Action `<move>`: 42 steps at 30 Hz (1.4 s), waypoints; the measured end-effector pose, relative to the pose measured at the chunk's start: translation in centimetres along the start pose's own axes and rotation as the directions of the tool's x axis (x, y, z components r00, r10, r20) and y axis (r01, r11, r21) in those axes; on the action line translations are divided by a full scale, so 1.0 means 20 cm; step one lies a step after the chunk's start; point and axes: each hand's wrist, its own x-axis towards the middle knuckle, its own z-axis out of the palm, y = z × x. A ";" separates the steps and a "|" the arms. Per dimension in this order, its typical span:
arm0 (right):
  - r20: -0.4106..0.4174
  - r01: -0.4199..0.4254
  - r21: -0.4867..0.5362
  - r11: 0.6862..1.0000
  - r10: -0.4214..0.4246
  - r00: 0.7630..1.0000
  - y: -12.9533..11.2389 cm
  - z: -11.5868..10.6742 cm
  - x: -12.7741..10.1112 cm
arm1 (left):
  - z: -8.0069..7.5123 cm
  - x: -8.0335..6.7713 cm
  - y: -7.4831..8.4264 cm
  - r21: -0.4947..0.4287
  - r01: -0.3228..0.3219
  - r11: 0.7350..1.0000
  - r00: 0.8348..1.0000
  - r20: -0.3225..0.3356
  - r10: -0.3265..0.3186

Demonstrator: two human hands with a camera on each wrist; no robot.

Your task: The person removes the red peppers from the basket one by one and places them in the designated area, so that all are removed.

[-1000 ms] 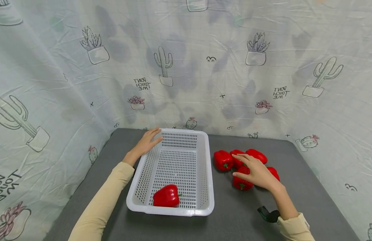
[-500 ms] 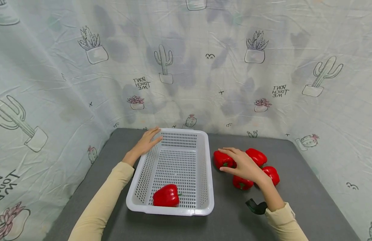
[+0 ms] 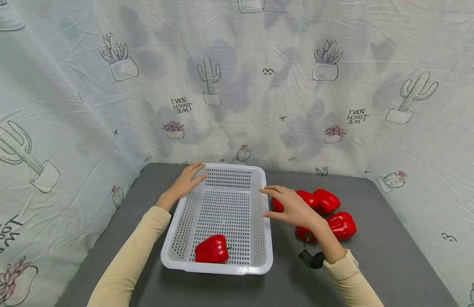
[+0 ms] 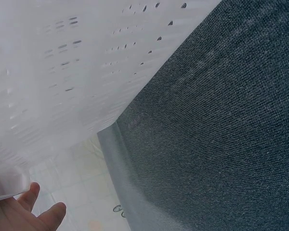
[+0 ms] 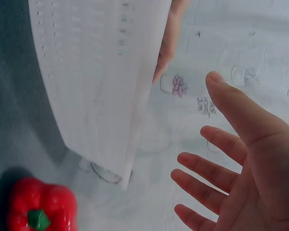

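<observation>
A white perforated basket (image 3: 260, 221) sits mid-table with one red bell pepper (image 3: 211, 249) in its near end. My left hand (image 3: 187, 180) rests with straight fingers on the basket's far left corner; in the left wrist view its fingertips (image 4: 24, 209) show under the basket wall (image 4: 62, 72). My right hand (image 3: 284, 205) hovers empty with spread fingers just right of the basket's right rim. The right wrist view shows its bare palm (image 5: 236, 173) beside the basket wall (image 5: 96, 72). Several red peppers (image 3: 327, 200) lie behind and right of that hand, one partly hidden by it.
The grey table (image 3: 375, 256) is walled on three sides by a cactus-print cloth (image 3: 260, 106). One loose pepper (image 5: 38, 207) shows near the basket in the right wrist view. A black wrist strap (image 3: 311, 259) sits on my right forearm.
My right hand has left the pile of peppers and moved left to the basket's right rim, holding nothing. The left hand and basket have stayed put.
</observation>
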 end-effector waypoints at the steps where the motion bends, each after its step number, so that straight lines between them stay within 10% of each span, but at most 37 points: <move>1: 0.006 0.008 0.000 1.000 -0.008 1.000 -0.01 0.01 0.01 | 0.00 0.00 0.00 0.003 -0.001 1.000 1.000 0.001 0.001; 22: 0.260 0.115 0.231 0.966 -0.175 0.950 -0.16 0.22 0.25 | -0.02 0.09 -0.07 -0.023 -0.030 0.999 0.999 0.014 0.031; 42: 0.378 0.218 0.233 0.948 -0.295 0.878 -0.27 0.39 0.33 | -0.03 0.13 -0.10 0.007 -0.027 1.000 1.000 0.009 0.027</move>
